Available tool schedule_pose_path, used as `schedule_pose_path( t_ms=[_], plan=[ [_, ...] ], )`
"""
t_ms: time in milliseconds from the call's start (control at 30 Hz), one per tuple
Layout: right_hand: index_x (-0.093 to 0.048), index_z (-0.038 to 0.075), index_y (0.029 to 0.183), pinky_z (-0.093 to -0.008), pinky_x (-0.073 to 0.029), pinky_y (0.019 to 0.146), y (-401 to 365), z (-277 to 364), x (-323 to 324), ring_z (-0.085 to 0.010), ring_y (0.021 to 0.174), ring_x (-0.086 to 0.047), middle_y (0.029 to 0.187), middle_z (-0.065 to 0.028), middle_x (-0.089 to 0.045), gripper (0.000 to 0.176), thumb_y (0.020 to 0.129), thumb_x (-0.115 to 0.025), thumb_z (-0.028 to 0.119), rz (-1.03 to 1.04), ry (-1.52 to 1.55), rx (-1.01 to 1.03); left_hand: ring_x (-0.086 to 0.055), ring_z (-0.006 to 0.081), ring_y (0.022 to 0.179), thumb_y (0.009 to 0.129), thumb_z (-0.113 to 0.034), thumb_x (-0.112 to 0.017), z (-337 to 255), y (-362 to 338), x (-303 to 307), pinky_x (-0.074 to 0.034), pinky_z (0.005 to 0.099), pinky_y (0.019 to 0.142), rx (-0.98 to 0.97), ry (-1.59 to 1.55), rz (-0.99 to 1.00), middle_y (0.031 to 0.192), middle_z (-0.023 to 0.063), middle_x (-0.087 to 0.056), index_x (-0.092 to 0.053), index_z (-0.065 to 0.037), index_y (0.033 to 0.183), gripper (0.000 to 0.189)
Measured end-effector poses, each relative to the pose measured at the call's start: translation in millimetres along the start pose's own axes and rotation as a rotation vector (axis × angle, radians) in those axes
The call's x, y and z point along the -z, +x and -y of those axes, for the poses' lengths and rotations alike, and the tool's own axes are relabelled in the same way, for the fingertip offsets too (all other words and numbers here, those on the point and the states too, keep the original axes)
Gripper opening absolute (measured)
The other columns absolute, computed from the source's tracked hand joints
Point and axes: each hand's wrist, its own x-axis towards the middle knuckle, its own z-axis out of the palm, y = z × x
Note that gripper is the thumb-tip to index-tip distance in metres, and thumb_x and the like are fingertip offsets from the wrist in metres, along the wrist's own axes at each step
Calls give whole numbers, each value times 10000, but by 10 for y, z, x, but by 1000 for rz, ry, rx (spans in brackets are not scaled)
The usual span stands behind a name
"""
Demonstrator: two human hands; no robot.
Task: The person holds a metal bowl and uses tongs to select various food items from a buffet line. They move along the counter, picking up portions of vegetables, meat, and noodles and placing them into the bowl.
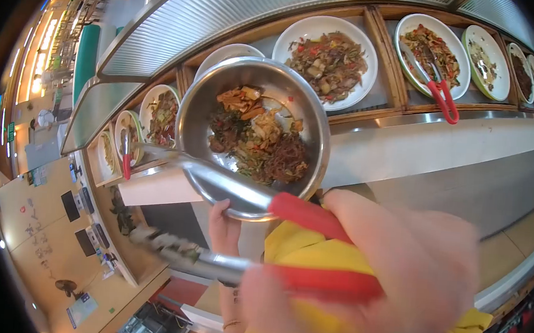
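My right hand [391, 255], blurred and close to the camera, is closed around the red handles of metal tongs [228, 185]. The tongs' two arms are spread and point left; their tips look smeared with food. My left hand [225, 228] grips the near rim of a large steel bowl [192, 133], thumb on the rim, other fingers mostly hidden. Inside the bowl are separate heaps of food, among them dark shredded strands [286, 160], orange-brown pieces [241, 100] and a pale heap [265, 129]. The upper tong arm crosses in front of the bowl's lower edge.
Behind the bowl runs a wooden-framed counter [383, 57] with several plates of food, including a large white plate [370, 62]. Red-handled tongs [446, 103] rest on another plate. A ribbed glass guard [183, 31] stands above. Monitors [71, 206] stand on a desk at left.
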Motion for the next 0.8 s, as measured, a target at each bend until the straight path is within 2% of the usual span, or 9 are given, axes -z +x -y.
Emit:
schedule_pose_path(
  t_ms=[33,100,133,167,267,367,533,700,800],
  plan=[
    [-697,45,1053,-277,-448,517,-4,-40,14,-173,627,-567,819,-85,-652,436,699,-809,274,8,-2,14,-596,260,1159,863,-47,-612,23,-11,8,-456,420,1052,6,-3,7,1213,109,-631,-546,25,1282,430],
    [-639,56,1163,-262,-437,483,-64,-332,-219,-183,663,-582,832,-76,-598,482,761,-775,287,79,14,195,-613,235,1091,855,-39,-627,15,-53,-67,-476,411,1015,-34,10,-70,1094,85,-641,-587,-10,1154,304],
    [-612,47,1202,-288,-457,501,-113,-395,-367,-203,663,-591,830,-76,-578,485,801,-754,281,118,20,165,-616,231,1071,859,-34,-625,-18,-63,-86,-482,412,1002,53,-6,-97,1073,82,-644,-603,-27,1131,272],
    [-585,38,1241,-314,-477,519,-165,-448,-506,-222,662,-601,828,-76,-558,487,841,-732,275,159,28,132,-612,242,1084,859,-36,-627,42,53,279,-478,417,1014,-10,27,-51,1063,94,-649,-606,-29,1123,264],
    [-546,8,1197,-343,-501,484,-274,-628,-784,-238,614,-644,783,-125,-576,365,899,-653,189,161,140,76,-606,259,1109,860,-32,-615,3,-56,-9,-469,425,1040,-36,-19,-49,1113,104,-642,-581,-9,1184,327],
    [-534,-16,1211,-363,-516,526,-388,-684,-867,-277,637,-663,803,-147,-594,416,894,-684,207,187,116,33,-632,261,1120,872,-19,-583,-29,-99,-167,-501,446,1009,-19,-24,-44,1172,102,-663,-588,-13,1201,330],
    [-510,-19,1232,-370,-514,537,-450,-769,-862,-295,651,-662,787,-140,-592,501,860,-743,223,188,178,-40,-603,289,1182,863,-24,-589,-42,-126,-252,-452,459,1093,-27,-16,-34,1252,118,-628,-535,0,1302,443],
    [-502,-26,1216,-393,-519,567,-464,-856,-860,-321,670,-661,812,-150,-614,513,851,-762,224,214,185,-38,-599,291,1190,865,-27,-590,-45,-111,-222,-448,458,1096,-8,-20,-39,1262,116,-627,-533,1,1311,450],
    [-517,-16,1281,-428,-516,635,-487,-878,-908,-349,737,-643,851,-159,-621,578,849,-768,275,259,269,-63,-599,288,1190,870,-30,-592,-26,-85,-175,-448,455,1093,-11,-31,-28,1265,112,-628,-533,-4,1313,447]
  ],
)
